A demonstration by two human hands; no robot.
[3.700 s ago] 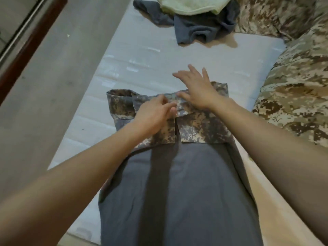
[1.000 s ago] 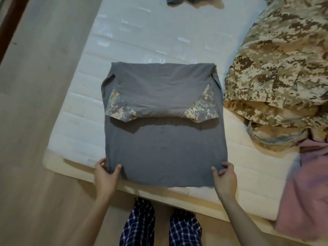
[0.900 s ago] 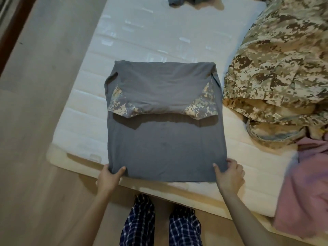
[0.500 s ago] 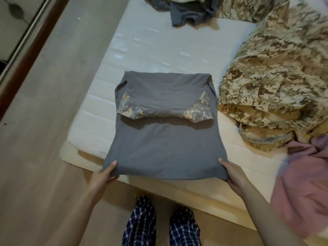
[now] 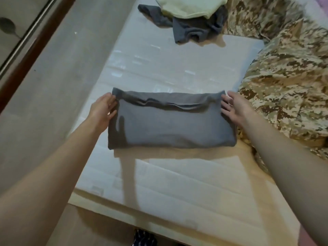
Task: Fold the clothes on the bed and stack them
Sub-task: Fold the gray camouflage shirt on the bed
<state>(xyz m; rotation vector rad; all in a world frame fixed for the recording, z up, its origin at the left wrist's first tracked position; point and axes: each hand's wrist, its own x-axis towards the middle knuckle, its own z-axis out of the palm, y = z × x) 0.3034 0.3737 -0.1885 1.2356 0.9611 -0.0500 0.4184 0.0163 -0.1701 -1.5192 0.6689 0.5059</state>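
the folded grey shirt (image 5: 170,121) is seen at the centre of the frame on the white mattress (image 5: 177,183) of the bed, its long axis running left to right, bracketed at its upper corners by the left hand (image 5: 103,108) and the right hand (image 5: 234,109), both equally near. the left fingers (image 5: 113,103) are curled against the left edge, the right fingers (image 5: 225,104) are spread loosely beside the right edge; whether cloth is pinched cannot be told. bare mattress lies below, unfolded camouflage clothing (image 5: 287,89) is heaped at the right, and a grey garment (image 5: 193,31) under a pale yellow one (image 5: 190,6) at the top.

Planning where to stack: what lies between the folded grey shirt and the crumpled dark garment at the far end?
Only bare white mattress, seen in the head view, separates the folded grey shirt from the crumpled dark garment.
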